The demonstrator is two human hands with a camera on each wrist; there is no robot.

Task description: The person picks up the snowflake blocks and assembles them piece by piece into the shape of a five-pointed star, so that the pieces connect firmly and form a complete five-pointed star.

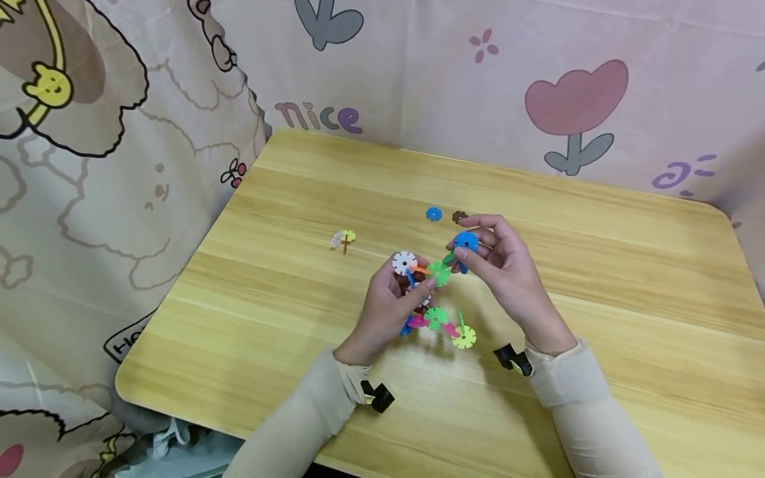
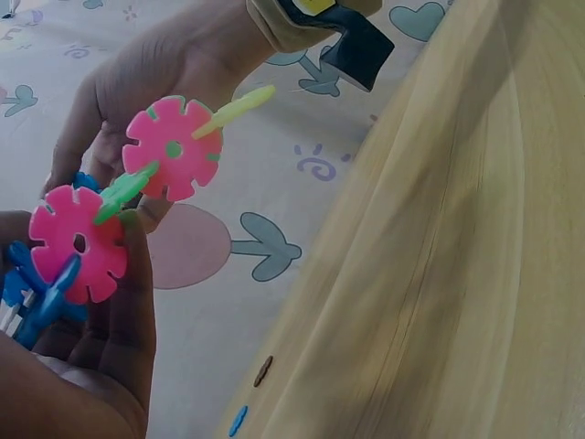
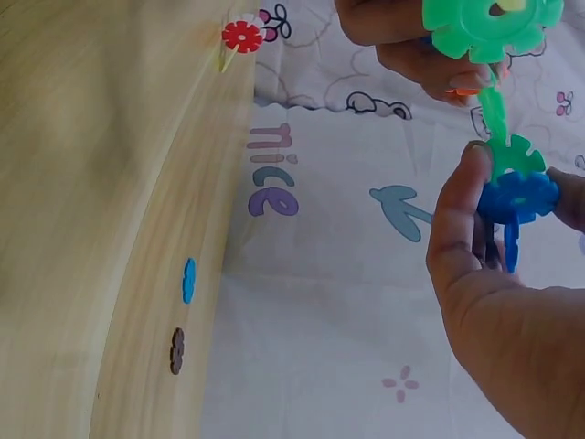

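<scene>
- Gripping the toy [image 1: 433, 299] of joined plastic discs above the table [image 1: 597, 265], the left hand [image 1: 388, 309] curls around it.
- Right hand [image 1: 508, 265] pinches the blue disc [image 1: 465, 242] at the toy's top.
- Only the head view shows a white-and-yellow pair [image 1: 343, 239] lying apart.

Beyond your grip, far side: loose blue disc [image 1: 433, 214] and brown disc [image 1: 459, 216] lie just beside each other on wooden table [image 1: 597, 265]. Off to your left: small white-yellow disc pair [image 1: 343, 239]. Past table edge you see cartoon-print cloth [image 1: 418, 66], word "nice", pink tulip.
</scene>
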